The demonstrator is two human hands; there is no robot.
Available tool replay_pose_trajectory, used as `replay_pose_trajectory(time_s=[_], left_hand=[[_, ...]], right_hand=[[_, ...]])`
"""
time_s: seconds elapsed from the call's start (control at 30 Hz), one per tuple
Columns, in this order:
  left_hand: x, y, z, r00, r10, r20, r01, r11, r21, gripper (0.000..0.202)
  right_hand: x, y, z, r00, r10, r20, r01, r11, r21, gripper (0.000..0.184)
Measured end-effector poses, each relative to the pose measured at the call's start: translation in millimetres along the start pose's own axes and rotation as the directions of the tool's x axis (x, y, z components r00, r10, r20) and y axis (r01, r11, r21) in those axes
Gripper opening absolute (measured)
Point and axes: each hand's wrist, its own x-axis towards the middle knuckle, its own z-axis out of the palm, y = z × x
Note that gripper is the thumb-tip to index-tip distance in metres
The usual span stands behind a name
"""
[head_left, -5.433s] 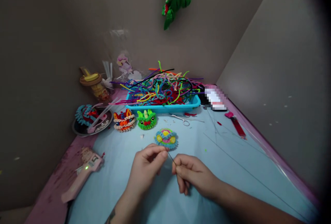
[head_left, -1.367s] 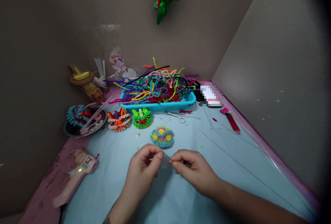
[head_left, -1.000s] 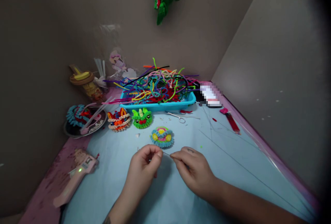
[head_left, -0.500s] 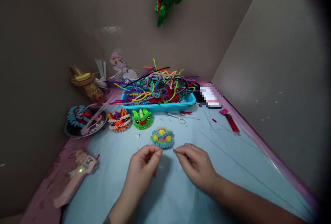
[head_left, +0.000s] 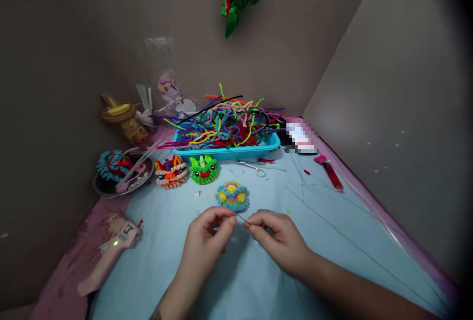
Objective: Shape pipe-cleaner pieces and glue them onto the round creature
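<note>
A short piece of thin dark wire [head_left: 242, 218] spans the gap between my two hands. My left hand [head_left: 210, 235] pinches one end between thumb and fingertips. The other end sits in the closed fingertips of my right hand [head_left: 279, 238]. Just beyond my fingers lies a blue, pink and yellow pipe-cleaner piece [head_left: 232, 196], touched by neither hand. Farther back and to the left are a green pipe-cleaner animal head [head_left: 204, 170] and an orange one [head_left: 171, 173].
A blue tray [head_left: 229, 153] heaped with pipe cleaners stands at the back. Scissors [head_left: 254, 167] lie before it. On the left are a pink glue gun [head_left: 111, 256] and a metal bowl [head_left: 107, 193]. Long wires [head_left: 332, 230] and a red strap [head_left: 332, 177] lie right.
My hands have drawn slightly closer together, and the wire between my fingertips now shows plainly. The things on the table stay where they were.
</note>
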Motion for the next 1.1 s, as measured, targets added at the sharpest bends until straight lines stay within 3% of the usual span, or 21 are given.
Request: replay_pose_trajectory(time_s=[0.83, 1.1], left_hand=[[-1.3, 1.9, -1.2, 0.997, 0.073, -0.005, -0.073, 0.994, 0.086, 0.019], [-1.4, -2.4, -0.3, 0.996, 0.084, 0.037, -0.089, 0.983, 0.159, 0.017]], right_hand=[[0.0, -0.1, 0.7, 1.0, -0.019, 0.019, 0.019, 1.0, -0.006, 0.014], [1.1, 1.3, 0.3, 0.997, 0.028, -0.069, -0.027, 0.999, 0.019, 0.015]])
